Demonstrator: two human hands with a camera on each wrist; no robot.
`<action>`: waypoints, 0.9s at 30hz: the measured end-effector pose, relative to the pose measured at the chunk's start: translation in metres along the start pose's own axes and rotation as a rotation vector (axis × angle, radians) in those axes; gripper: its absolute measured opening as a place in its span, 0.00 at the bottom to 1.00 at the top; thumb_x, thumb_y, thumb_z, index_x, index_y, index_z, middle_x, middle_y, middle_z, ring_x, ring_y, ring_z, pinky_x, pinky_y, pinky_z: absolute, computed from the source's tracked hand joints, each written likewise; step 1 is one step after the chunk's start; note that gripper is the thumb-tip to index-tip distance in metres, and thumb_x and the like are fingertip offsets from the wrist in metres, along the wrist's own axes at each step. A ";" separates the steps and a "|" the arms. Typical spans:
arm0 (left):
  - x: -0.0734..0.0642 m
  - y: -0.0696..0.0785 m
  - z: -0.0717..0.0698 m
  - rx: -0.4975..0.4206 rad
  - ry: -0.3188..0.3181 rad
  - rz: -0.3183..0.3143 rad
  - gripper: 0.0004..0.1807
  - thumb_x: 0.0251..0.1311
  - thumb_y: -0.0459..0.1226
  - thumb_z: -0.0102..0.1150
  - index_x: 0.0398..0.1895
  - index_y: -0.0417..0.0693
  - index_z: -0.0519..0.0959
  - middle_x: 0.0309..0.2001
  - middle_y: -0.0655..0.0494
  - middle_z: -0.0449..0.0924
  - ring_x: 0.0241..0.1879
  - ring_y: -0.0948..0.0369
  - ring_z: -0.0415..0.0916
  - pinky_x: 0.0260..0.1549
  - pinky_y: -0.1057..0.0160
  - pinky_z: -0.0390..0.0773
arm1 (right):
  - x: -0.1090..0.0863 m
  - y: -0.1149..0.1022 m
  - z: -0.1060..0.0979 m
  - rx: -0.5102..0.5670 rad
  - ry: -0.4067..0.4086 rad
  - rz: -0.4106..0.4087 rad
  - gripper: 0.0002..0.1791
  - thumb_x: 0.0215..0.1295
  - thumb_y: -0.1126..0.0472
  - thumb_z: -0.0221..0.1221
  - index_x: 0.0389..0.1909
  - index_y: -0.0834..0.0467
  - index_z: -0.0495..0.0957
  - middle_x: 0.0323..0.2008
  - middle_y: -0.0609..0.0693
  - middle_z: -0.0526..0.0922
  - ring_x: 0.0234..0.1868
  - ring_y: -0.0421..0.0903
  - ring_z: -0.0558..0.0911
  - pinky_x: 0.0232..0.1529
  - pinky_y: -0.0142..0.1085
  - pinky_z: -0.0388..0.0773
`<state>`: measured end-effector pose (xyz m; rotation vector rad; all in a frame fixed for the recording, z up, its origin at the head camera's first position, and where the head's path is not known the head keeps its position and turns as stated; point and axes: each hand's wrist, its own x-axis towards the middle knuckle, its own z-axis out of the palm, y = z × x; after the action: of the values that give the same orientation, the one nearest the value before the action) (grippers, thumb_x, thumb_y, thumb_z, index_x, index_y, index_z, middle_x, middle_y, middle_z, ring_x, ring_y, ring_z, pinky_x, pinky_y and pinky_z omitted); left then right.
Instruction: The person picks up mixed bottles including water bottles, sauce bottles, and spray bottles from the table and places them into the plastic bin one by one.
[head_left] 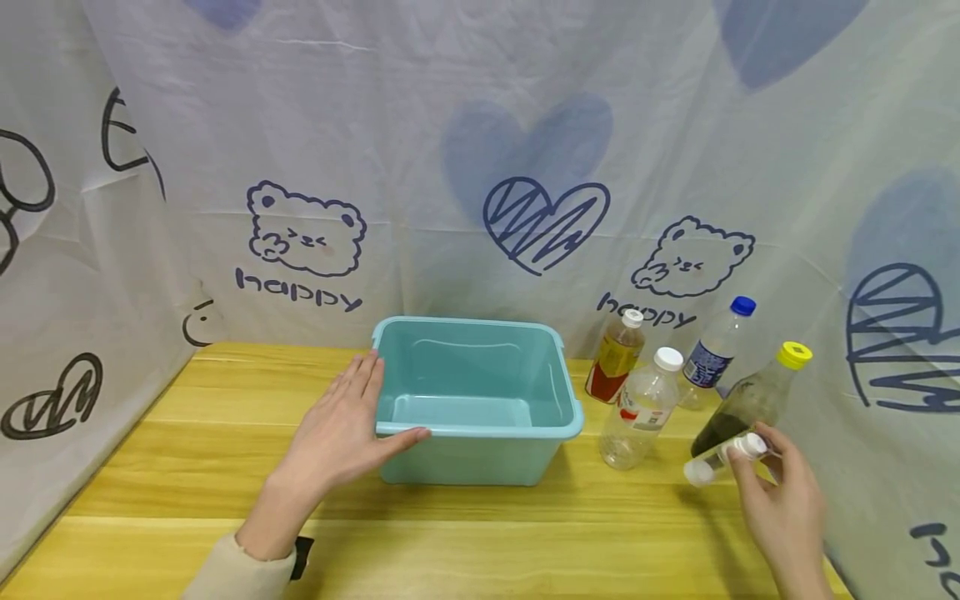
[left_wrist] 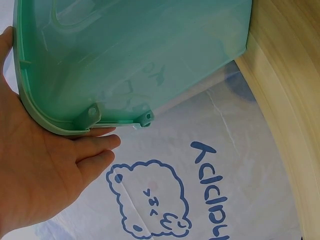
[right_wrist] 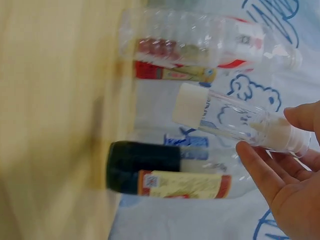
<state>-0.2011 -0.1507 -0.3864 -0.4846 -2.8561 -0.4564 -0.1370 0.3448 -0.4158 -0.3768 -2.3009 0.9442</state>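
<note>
Transparent plastic bottle (head_left: 722, 459), pinched by right hand (head_left: 786, 492).
Best steered clear of the yellow-capped bottle (head_left: 752, 402); left hand (head_left: 333, 429), fingers straight, rests against teal tub (head_left: 468, 460).

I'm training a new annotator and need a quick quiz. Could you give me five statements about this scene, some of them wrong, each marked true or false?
1. The left hand touches the teal bin. True.
2. The yellow-capped bottle looks dark in its lower part. True.
3. The right hand holds the yellow-capped bottle. False: it holds a small clear bottle with white ends.
4. In the head view, the blue-capped bottle stands left of the teal bin. False: the blue-capped bottle stands to the bin's right.
5. The backdrop cloth has hearts printed on it. True.
</note>
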 end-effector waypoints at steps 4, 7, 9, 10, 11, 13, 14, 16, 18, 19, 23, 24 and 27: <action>0.000 0.000 -0.001 -0.002 -0.002 0.000 0.69 0.58 0.80 0.46 0.81 0.30 0.49 0.82 0.36 0.45 0.81 0.39 0.46 0.79 0.42 0.52 | 0.001 -0.012 0.002 0.046 0.063 -0.074 0.29 0.68 0.68 0.67 0.69 0.65 0.73 0.57 0.61 0.79 0.47 0.19 0.70 0.39 0.07 0.70; 0.000 0.000 -0.001 -0.002 -0.004 -0.002 0.69 0.58 0.79 0.46 0.82 0.31 0.49 0.82 0.36 0.46 0.81 0.39 0.46 0.79 0.42 0.52 | 0.003 -0.021 0.003 0.086 0.099 -0.138 0.30 0.65 0.71 0.69 0.68 0.66 0.74 0.56 0.60 0.80 0.45 0.16 0.70 0.39 0.08 0.72; 0.000 0.000 -0.002 -0.002 -0.005 -0.003 0.69 0.58 0.79 0.47 0.82 0.31 0.49 0.82 0.36 0.46 0.81 0.39 0.46 0.79 0.43 0.52 | 0.003 -0.028 0.004 0.109 0.114 -0.172 0.30 0.64 0.73 0.69 0.67 0.67 0.74 0.54 0.57 0.80 0.45 0.18 0.72 0.38 0.09 0.73; 0.000 0.000 -0.002 -0.003 -0.005 -0.003 0.69 0.58 0.79 0.47 0.81 0.30 0.49 0.82 0.36 0.46 0.81 0.39 0.46 0.79 0.43 0.52 | 0.003 -0.030 0.005 0.121 0.120 -0.189 0.30 0.63 0.73 0.69 0.67 0.67 0.75 0.54 0.56 0.80 0.45 0.18 0.73 0.38 0.09 0.73; 0.000 0.001 -0.002 -0.004 -0.006 -0.003 0.69 0.58 0.79 0.47 0.81 0.30 0.49 0.82 0.36 0.45 0.81 0.39 0.46 0.79 0.43 0.53 | 0.004 -0.033 0.005 0.132 0.126 -0.209 0.30 0.62 0.74 0.70 0.67 0.67 0.75 0.53 0.54 0.80 0.45 0.19 0.73 0.38 0.09 0.73; 0.000 0.001 -0.002 -0.006 -0.007 -0.003 0.69 0.58 0.79 0.48 0.81 0.30 0.49 0.82 0.36 0.45 0.81 0.39 0.46 0.79 0.43 0.53 | 0.003 -0.038 0.006 0.145 0.140 -0.237 0.30 0.61 0.75 0.70 0.66 0.67 0.76 0.51 0.48 0.79 0.44 0.20 0.75 0.38 0.10 0.74; 0.000 0.001 -0.002 -0.004 -0.006 -0.001 0.69 0.58 0.79 0.48 0.81 0.30 0.49 0.82 0.36 0.45 0.81 0.39 0.46 0.79 0.43 0.53 | 0.003 -0.041 0.007 0.153 0.145 -0.248 0.30 0.60 0.76 0.70 0.65 0.68 0.76 0.50 0.45 0.79 0.44 0.21 0.75 0.38 0.10 0.74; -0.001 0.001 -0.002 -0.003 -0.005 0.002 0.69 0.59 0.79 0.48 0.81 0.30 0.49 0.82 0.36 0.45 0.81 0.39 0.47 0.79 0.43 0.53 | 0.002 -0.046 0.007 0.161 0.155 -0.268 0.30 0.60 0.77 0.70 0.65 0.68 0.77 0.49 0.39 0.77 0.43 0.21 0.76 0.37 0.10 0.75; -0.001 0.001 -0.002 0.001 -0.003 0.005 0.68 0.59 0.79 0.47 0.81 0.30 0.49 0.82 0.36 0.45 0.81 0.39 0.47 0.79 0.43 0.53 | 0.003 -0.051 0.008 0.177 0.157 -0.286 0.30 0.60 0.78 0.69 0.64 0.68 0.77 0.49 0.34 0.76 0.43 0.22 0.77 0.38 0.11 0.75; -0.001 0.001 -0.002 0.003 -0.003 0.006 0.68 0.59 0.79 0.47 0.81 0.30 0.49 0.82 0.36 0.45 0.81 0.39 0.47 0.79 0.43 0.53 | 0.003 -0.054 0.008 0.183 0.156 -0.295 0.30 0.60 0.78 0.69 0.64 0.68 0.77 0.49 0.32 0.75 0.44 0.23 0.77 0.38 0.11 0.75; -0.001 0.000 -0.002 0.006 0.000 0.010 0.68 0.59 0.79 0.47 0.81 0.30 0.49 0.82 0.35 0.46 0.81 0.39 0.46 0.79 0.44 0.53 | 0.005 -0.065 0.010 0.225 0.148 -0.318 0.29 0.61 0.79 0.68 0.64 0.68 0.77 0.48 0.28 0.74 0.45 0.25 0.78 0.40 0.13 0.77; -0.001 0.000 -0.002 0.006 0.000 0.010 0.68 0.59 0.79 0.47 0.81 0.30 0.49 0.82 0.35 0.46 0.81 0.39 0.46 0.79 0.44 0.53 | 0.006 -0.068 0.010 0.230 0.147 -0.323 0.29 0.61 0.78 0.68 0.64 0.68 0.77 0.48 0.28 0.74 0.45 0.25 0.79 0.40 0.13 0.77; -0.001 0.000 -0.001 0.006 0.001 0.011 0.69 0.59 0.79 0.46 0.81 0.30 0.49 0.82 0.35 0.46 0.81 0.39 0.47 0.79 0.43 0.53 | 0.007 -0.075 0.011 0.257 0.145 -0.339 0.29 0.60 0.79 0.68 0.64 0.68 0.77 0.49 0.28 0.76 0.45 0.26 0.80 0.40 0.14 0.78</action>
<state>-0.2003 -0.1514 -0.3855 -0.4979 -2.8519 -0.4455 -0.1519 0.2898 -0.3659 0.0522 -1.9981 0.9853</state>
